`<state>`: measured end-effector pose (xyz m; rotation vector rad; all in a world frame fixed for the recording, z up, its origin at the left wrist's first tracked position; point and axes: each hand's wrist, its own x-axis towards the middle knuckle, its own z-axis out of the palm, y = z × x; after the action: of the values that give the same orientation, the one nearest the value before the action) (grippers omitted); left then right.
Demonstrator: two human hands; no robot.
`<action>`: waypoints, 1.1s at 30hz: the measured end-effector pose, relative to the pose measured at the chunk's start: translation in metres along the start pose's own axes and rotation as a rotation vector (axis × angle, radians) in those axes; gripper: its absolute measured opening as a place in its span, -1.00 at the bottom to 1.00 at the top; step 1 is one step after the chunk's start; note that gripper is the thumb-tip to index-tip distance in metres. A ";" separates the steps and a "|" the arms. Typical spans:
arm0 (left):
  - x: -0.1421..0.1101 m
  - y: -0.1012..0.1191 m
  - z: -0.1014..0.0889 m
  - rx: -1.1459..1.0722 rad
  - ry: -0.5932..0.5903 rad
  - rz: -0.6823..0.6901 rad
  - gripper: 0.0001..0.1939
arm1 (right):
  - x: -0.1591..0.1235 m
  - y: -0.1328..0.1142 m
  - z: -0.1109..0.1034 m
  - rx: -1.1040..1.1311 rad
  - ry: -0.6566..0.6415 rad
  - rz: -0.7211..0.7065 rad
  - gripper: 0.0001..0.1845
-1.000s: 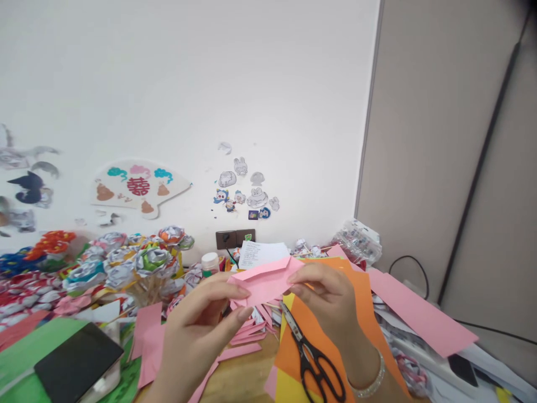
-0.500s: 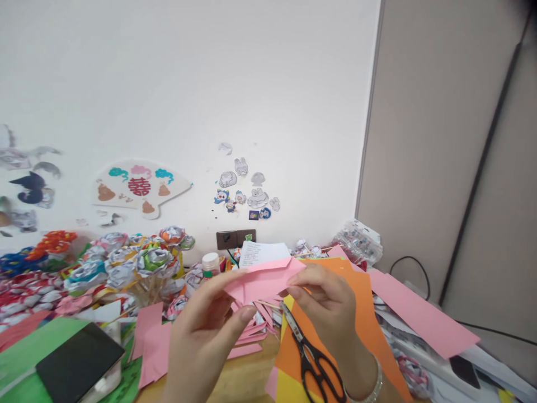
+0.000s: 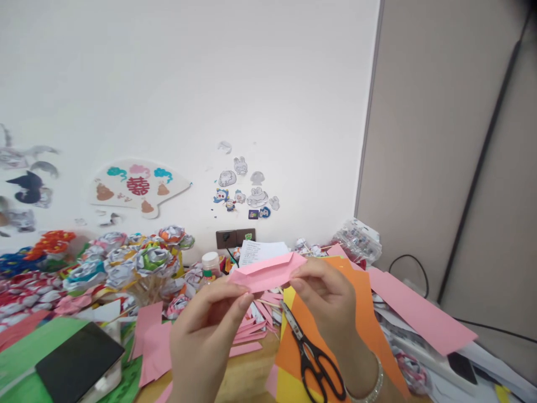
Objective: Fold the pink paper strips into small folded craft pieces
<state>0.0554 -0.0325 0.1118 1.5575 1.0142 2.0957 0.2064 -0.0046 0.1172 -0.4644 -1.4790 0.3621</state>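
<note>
While left grip (image 3: pixel 203 336) pinches pink paper (image 3: pixel 268 272) at left edge | right grip (image 3: pixel 331 302) clamps right edge | tabletop (image 3: pixel 247 375) below

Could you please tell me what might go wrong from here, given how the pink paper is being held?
The folded pink paper is pinched near its ends by the left hand and the right hand, so uneven pulling could crease or tear it. The scissors lie close below the right hand, so a lowered wrist might knock them. If dropped, the paper could get mixed up with the loose pink strips beneath.
</note>
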 end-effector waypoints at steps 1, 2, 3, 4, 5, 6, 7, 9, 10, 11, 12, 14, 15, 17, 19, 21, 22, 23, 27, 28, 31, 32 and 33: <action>0.000 0.000 0.000 0.006 0.003 0.000 -0.93 | 0.000 0.000 0.000 0.014 0.004 0.020 -0.94; 0.000 0.001 0.001 0.008 0.003 -0.001 -0.93 | 0.000 -0.001 0.001 0.027 0.008 0.042 -0.94; 0.000 0.002 0.001 0.007 -0.001 -0.002 -0.92 | -0.001 -0.001 0.002 0.040 0.011 0.065 -0.94; 0.000 0.003 0.002 0.009 -0.009 -0.008 -0.92 | -0.001 -0.002 0.003 0.053 0.013 0.086 -0.94; 0.000 0.004 0.003 0.012 -0.015 -0.014 -0.92 | -0.001 -0.002 0.003 0.067 0.016 0.105 -0.94; 0.000 0.005 0.003 0.014 -0.016 -0.024 -0.92 | -0.001 -0.002 0.004 0.083 0.018 0.122 -0.94; 0.000 0.006 0.004 0.014 -0.011 -0.037 -0.93 | -0.001 -0.003 0.005 0.100 0.020 0.140 -0.95; 0.001 0.009 0.007 0.003 -0.002 -0.076 -0.94 | -0.001 -0.003 0.007 0.136 0.037 0.186 -0.97; 0.001 0.010 0.008 -0.011 0.005 -0.096 -0.93 | -0.001 -0.003 0.008 0.153 0.048 0.211 -0.98; 0.002 0.011 0.009 -0.028 0.014 -0.116 -0.92 | -0.001 -0.003 0.009 0.167 0.061 0.235 -0.96; 0.003 0.012 0.011 -0.049 0.022 -0.137 -0.89 | -0.001 -0.003 0.010 0.181 0.073 0.256 -0.93; 0.005 0.014 0.013 -0.109 0.034 -0.171 -0.82 | -0.001 -0.003 0.011 0.197 0.093 0.286 -0.87; 0.006 0.014 0.014 -0.136 0.034 -0.188 -0.78 | -0.001 -0.003 0.011 0.201 0.099 0.297 -0.86; 0.007 0.014 0.015 -0.169 0.024 -0.228 -0.72 | 0.000 -0.003 0.012 0.197 0.115 0.314 -0.84; 0.008 0.014 0.015 -0.169 0.016 -0.268 -0.71 | 0.000 -0.004 0.012 0.186 0.126 0.326 -0.84; 0.008 0.015 0.013 -0.163 0.012 -0.288 -0.71 | 0.000 -0.004 0.013 0.168 0.127 0.332 -0.85; 0.008 0.015 0.012 -0.159 0.001 -0.297 -0.70 | 0.000 -0.005 0.013 0.153 0.126 0.331 -0.86; 0.008 0.015 0.011 -0.153 -0.023 -0.309 -0.70 | 0.000 -0.005 0.012 0.130 0.121 0.329 -0.86; 0.012 0.015 0.007 -0.113 -0.231 -0.399 -0.69 | 0.000 -0.005 0.008 0.023 -0.001 0.292 -0.83; 0.013 0.014 0.006 -0.101 -0.286 -0.425 -0.72 | 0.001 -0.005 0.007 0.015 -0.051 0.291 -0.80; 0.016 0.012 0.005 -0.080 -0.377 -0.461 -0.84 | 0.001 -0.004 0.005 0.080 -0.157 0.334 -0.68; 0.016 0.012 0.005 -0.080 -0.387 -0.458 -0.87 | 0.001 -0.003 0.005 0.125 -0.184 0.359 -0.64; 0.016 0.011 0.005 -0.082 -0.393 -0.451 -0.89 | 0.000 -0.002 0.005 0.172 -0.219 0.386 -0.60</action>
<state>0.0558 -0.0284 0.1315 1.4555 1.0037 1.4422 0.2013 -0.0062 0.1185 -0.5853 -1.5506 0.8616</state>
